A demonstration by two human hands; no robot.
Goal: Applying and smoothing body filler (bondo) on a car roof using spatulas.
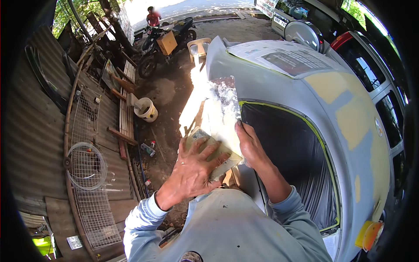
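Note:
My right hand (252, 145) grips the right edge of a flat sheet (223, 98) smeared with white paste; strong sunlight bleaches part of it. My left hand (192, 168) holds a pale yellowish rectangular slab (228, 167), its fingers spread across the top and its thumb side toward the sheet. The slab overlaps the sheet's near end; whether it is a spreader or a second board I cannot tell. Just right of my hands stands a grey-primed car body (305, 94) with yellowish filler patches (354, 120). Black plastic (288, 161) covers its window, edged with yellow-green tape.
A corrugated metal wall (39, 118) runs along the left, with wire mesh (96, 214) and coiled wire (72, 161) against it. A white bucket (148, 111) stands on the dirt floor. Farther off are a plastic chair (200, 43), a motorcycle (150, 54) and a person (153, 18).

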